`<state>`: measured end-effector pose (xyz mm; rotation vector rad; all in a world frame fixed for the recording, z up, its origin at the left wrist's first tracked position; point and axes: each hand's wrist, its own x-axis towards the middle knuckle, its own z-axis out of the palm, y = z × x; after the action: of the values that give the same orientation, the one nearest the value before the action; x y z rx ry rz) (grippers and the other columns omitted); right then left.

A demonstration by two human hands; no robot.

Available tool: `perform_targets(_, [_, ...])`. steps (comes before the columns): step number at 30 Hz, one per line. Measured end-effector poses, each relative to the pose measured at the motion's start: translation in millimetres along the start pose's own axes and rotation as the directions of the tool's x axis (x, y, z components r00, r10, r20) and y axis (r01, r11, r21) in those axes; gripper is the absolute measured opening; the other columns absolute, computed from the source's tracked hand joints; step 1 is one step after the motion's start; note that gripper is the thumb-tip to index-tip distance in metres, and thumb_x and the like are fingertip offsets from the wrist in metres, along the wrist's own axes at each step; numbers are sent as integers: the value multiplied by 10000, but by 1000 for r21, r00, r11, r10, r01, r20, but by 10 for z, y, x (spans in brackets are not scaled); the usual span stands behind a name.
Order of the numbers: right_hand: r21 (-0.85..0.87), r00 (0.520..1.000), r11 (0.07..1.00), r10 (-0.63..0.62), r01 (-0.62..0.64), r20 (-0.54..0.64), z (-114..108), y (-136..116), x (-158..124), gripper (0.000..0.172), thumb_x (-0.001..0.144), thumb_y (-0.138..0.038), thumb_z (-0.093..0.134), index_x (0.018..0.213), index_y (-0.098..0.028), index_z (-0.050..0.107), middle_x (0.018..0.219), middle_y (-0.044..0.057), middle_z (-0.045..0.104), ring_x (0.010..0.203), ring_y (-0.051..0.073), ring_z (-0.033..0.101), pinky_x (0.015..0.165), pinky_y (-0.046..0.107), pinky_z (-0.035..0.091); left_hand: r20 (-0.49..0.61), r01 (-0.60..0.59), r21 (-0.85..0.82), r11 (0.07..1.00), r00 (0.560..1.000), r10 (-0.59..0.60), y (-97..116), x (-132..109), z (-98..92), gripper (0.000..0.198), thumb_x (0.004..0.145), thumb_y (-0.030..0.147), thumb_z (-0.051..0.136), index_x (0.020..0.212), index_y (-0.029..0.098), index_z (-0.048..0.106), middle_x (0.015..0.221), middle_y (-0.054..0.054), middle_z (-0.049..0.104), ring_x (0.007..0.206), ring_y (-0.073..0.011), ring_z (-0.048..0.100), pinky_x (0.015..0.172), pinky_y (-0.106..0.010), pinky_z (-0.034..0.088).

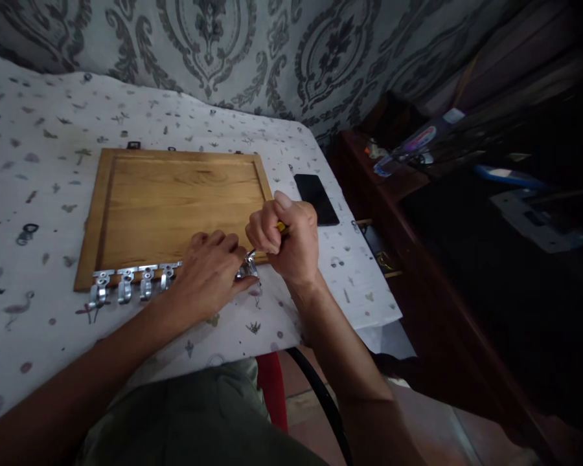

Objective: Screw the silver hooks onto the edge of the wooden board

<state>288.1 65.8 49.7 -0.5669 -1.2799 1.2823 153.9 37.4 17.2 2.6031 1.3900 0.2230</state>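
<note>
A framed wooden panel (pixel 184 200) lies on the table. Along its near edge sits a row of shiny metal hooks (pixel 147 283). My left hand (pixel 211 275) is closed over the right part of that row, its thumb and fingers pressing around the metal at the panel's near right corner. My right hand (pixel 291 236) is wrapped in a fist round a screwdriver (pixel 282 226); a bit of its yellow handle shows, and its shaft points down-left at the metal by my left fingertips. The tip's exact contact is too small to tell.
A black phone (pixel 317 199) lies right of the panel on the patterned tablecloth (pixel 43 188). Further right stands a dark red cabinet (pixel 408 226) with a clear bottle (pixel 418 142) and a blue-handled item (pixel 512 177) on it. A patterned curtain hangs behind the table.
</note>
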Motion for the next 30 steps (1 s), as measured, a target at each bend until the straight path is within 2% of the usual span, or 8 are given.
perform_targets(6, [-53, 987, 997, -64, 57, -148, 52, -243, -10, 649, 948, -543, 620, 437, -258, 340, 405, -69, 228, 376, 95, 201, 379, 295, 257, -15, -27, 71, 997, 999, 28, -8, -14, 6, 356, 935, 518, 681, 1027, 177, 715, 1026, -97, 691, 1040, -308, 614, 877, -447, 433])
perform_targets(14, [-9, 957, 999, -51, 50, -285, -227, -60, -26, 625, 939, -554, 589, 467, -244, 323, 412, -66, 213, 375, 87, 182, 378, 273, 195, -5, -4, 41, 999, 1000, 4, 6, -4, -1, 426, 912, 521, 706, 1126, 153, 694, 1068, -114, 683, 1077, -321, 604, 917, -461, 440])
perform_targets(16, [19, 951, 999, -38, 46, -306, -312, -27, -35, 633, 931, -568, 601, 476, -237, 311, 417, -68, 218, 373, 82, 184, 379, 269, 203, -6, -1, 8, 1000, 1000, 1, 2, -2, -6, 442, 906, 510, 718, 1183, 167, 687, 1073, -107, 684, 1077, -324, 601, 923, -470, 438])
perform_targets(19, [42, 941, 998, -24, 41, -338, -388, -6, -48, 637, 920, -594, 604, 484, -236, 307, 417, -72, 216, 370, 82, 181, 378, 266, 215, 2, -6, -15, 1000, 1000, 6, 4, -5, -17, 385, 914, 497, 708, 1148, 191, 713, 1064, -103, 680, 1070, -332, 601, 913, -482, 439])
perform_targets(25, [72, 936, 995, -33, 62, -350, -410, -1, -64, 646, 919, -572, 615, 469, -231, 300, 413, -72, 229, 373, 76, 173, 384, 253, 236, 13, -17, -20, 1000, 1000, 17, 2, -18, -38, 367, 929, 508, 680, 1105, 188, 712, 1062, -99, 680, 1074, -328, 610, 931, -493, 453])
perform_targets(30, [147, 937, 984, -42, 98, -346, -544, -7, -85, 623, 907, -472, 657, 474, -216, 289, 416, -80, 226, 364, 64, 158, 372, 230, 208, -71, 17, -128, 992, 997, -26, -207, -56, -214, 287, 1027, 395, 472, 1073, 196, 673, 1027, -75, 696, 999, -265, 642, 862, -415, 490])
